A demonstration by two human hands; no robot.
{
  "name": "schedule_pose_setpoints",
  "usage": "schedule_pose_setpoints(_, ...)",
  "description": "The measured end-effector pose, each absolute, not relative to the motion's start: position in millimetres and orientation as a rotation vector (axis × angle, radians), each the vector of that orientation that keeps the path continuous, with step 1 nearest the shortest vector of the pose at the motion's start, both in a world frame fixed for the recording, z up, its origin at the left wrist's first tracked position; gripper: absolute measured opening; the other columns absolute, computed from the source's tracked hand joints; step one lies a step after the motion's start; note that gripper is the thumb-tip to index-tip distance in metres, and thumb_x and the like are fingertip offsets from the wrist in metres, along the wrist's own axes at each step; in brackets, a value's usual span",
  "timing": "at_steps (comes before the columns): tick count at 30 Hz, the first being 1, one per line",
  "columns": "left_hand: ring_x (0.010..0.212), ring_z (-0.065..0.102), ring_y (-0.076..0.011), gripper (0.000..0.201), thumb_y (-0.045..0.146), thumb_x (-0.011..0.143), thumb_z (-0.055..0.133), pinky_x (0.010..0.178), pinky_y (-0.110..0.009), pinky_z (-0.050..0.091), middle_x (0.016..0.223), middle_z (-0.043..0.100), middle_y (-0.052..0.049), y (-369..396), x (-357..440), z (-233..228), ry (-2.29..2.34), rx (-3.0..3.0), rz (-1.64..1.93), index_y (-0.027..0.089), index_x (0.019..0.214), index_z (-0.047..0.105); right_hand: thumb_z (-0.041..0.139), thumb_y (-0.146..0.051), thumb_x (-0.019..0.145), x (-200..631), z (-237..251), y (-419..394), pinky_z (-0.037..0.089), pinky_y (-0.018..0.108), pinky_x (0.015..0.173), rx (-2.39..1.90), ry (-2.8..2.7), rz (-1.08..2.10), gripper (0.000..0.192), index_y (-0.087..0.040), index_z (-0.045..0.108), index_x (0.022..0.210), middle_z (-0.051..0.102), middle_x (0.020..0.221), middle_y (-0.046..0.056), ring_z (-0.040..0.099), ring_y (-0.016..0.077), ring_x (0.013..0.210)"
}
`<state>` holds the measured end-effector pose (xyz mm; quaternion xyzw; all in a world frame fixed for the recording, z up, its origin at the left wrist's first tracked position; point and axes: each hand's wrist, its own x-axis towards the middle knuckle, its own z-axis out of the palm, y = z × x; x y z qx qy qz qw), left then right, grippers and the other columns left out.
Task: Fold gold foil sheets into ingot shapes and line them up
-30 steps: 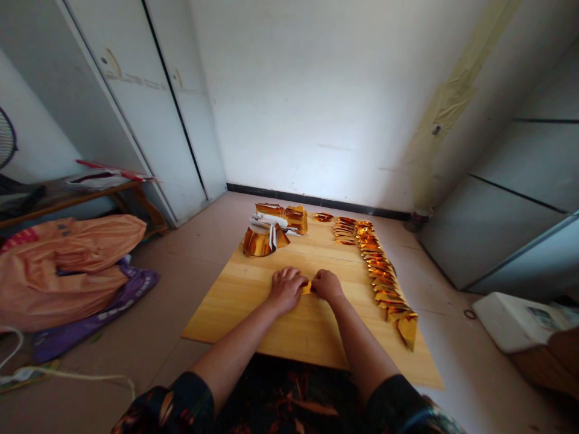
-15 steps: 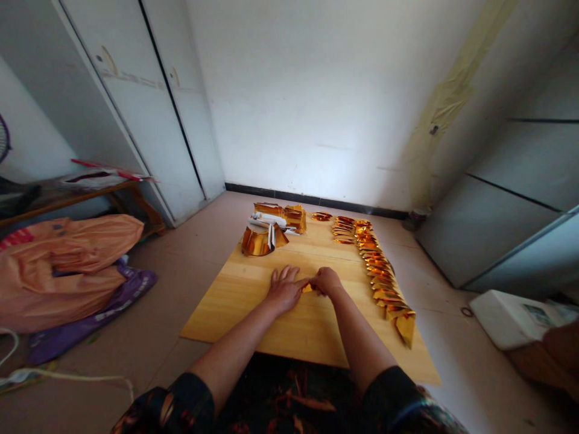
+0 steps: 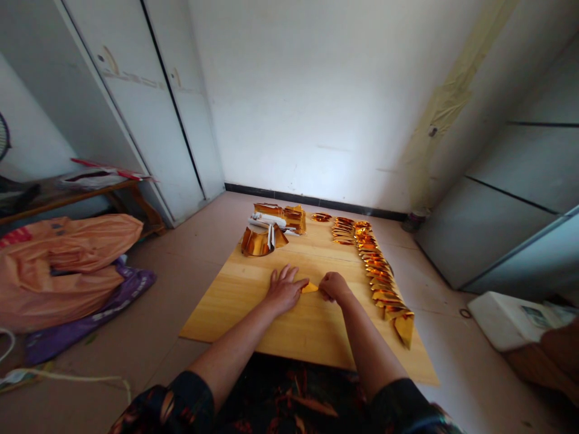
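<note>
A small folded piece of gold foil paper (image 3: 310, 288) lies on the wooden board (image 3: 253, 301) between my hands. My left hand (image 3: 284, 287) rests flat on the board with fingers spread, pressing the paper's left edge. My right hand (image 3: 333, 286) is closed, pinching the paper's right end. A long row of folded gold pieces (image 3: 380, 274) runs along the board's right side, ending in a larger folded piece (image 3: 404, 325) near the front.
Stacks of gold foil sheets (image 3: 271, 229) sit at the board's far left. Orange and purple bags (image 3: 67, 265) lie on the floor to the left, below a low wooden shelf (image 3: 81, 193). A white box (image 3: 511, 319) stands at the right. Wardrobe doors and walls enclose the space.
My left hand opened from a closed grip to flat with spread fingers. My right hand slid a little to the right, and more of the gold paper shows between the hands.
</note>
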<state>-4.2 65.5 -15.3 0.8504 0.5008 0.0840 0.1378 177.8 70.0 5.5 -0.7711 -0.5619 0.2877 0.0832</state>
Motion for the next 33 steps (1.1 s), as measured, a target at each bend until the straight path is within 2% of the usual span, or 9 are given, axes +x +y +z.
schedule_pose_setpoints(5,0.140,0.015,-0.0284,0.041,0.031,0.089,0.040,0.108,-0.059,0.011,0.148,0.032,0.001,66.0,-5.2,-16.6,1.450,2.471,0.232,0.045,0.127,0.049,0.060,-0.024,0.068,168.5,8.1,76.5,0.040,0.019,0.044,-2.274,-1.732,0.898,0.011,-0.015,0.065,0.066,0.066,0.052,0.005,0.059,0.0135,0.044)
schedule_pose_setpoints(11,0.139,0.015,-0.0293,0.041,0.030,0.089,0.042,0.108,-0.059,0.012,0.149,0.030,0.002,67.0,-4.8,-17.7,1.458,2.475,0.231,0.046,0.126,0.049,0.059,-0.014,0.065,185.6,6.8,72.4,0.039,0.019,0.044,-2.262,-1.722,0.990,0.006,-0.015,0.063,0.060,0.060,0.044,0.002,0.056,0.0125,0.040)
schedule_pose_setpoints(14,0.139,0.017,-0.0300,0.040,0.030,0.088,0.042,0.107,-0.060,0.013,0.149,0.031,0.003,67.6,-4.4,-18.0,1.464,2.466,0.227,0.047,0.124,0.050,0.055,-0.008,0.065,186.1,9.1,71.3,0.037,0.017,0.041,-2.194,-1.675,0.982,0.010,-0.015,0.062,0.068,0.055,0.039,-0.002,0.053,0.0108,0.036)
schedule_pose_setpoints(17,0.139,0.018,-0.0311,0.040,0.029,0.088,0.043,0.106,-0.061,0.014,0.148,0.032,0.003,68.0,-4.5,-18.4,1.463,2.459,0.252,0.047,0.124,0.050,0.050,-0.005,0.069,169.9,10.6,76.3,0.039,0.016,0.042,-1.976,-1.547,1.008,0.017,-0.016,0.058,0.080,0.057,0.044,-0.005,0.055,0.0097,0.039)
schedule_pose_setpoints(20,0.138,0.021,-0.0302,0.037,0.029,0.087,0.046,0.106,-0.061,0.016,0.146,0.035,0.001,67.3,-5.5,-19.2,1.484,2.454,0.312,0.044,0.119,0.055,0.046,-0.005,0.072,151.7,7.1,83.6,0.042,0.015,0.045,-1.818,-1.490,1.196,0.016,-0.017,0.054,0.078,0.058,0.045,-0.006,0.057,0.0093,0.042)
schedule_pose_setpoints(24,0.135,0.027,-0.0264,0.024,0.029,0.083,0.054,0.107,-0.055,0.018,0.139,0.046,0.000,64.6,-8.4,-20.2,1.532,2.453,0.460,0.035,0.104,0.063,0.044,-0.004,0.073,146.4,-0.5,90.5,0.042,0.016,0.045,-1.836,-1.510,1.225,0.015,-0.018,0.050,0.070,0.055,0.042,-0.006,0.055,0.0090,0.040)
schedule_pose_setpoints(28,0.133,0.031,-0.0267,0.015,0.033,0.078,0.062,0.108,-0.053,0.019,0.133,0.052,0.000,62.7,-11.7,-19.6,1.571,2.398,0.556,0.030,0.093,0.065,0.047,-0.005,0.071,149.8,-3.3,94.3,0.043,0.017,0.047,-1.873,-1.548,1.236,0.014,-0.018,0.050,0.067,0.056,0.043,-0.006,0.056,0.0093,0.040)
schedule_pose_setpoints(33,0.132,0.033,-0.0275,0.015,0.036,0.077,0.064,0.108,-0.051,0.020,0.130,0.055,0.000,61.9,-14.3,-18.8,1.556,2.399,0.594,0.029,0.090,0.067,0.060,-0.009,0.062,145.4,-6.8,97.6,0.038,0.016,0.043,-1.939,-1.637,1.106,0.012,-0.018,0.052,0.063,0.054,0.041,-0.007,0.051,0.0089,0.038)
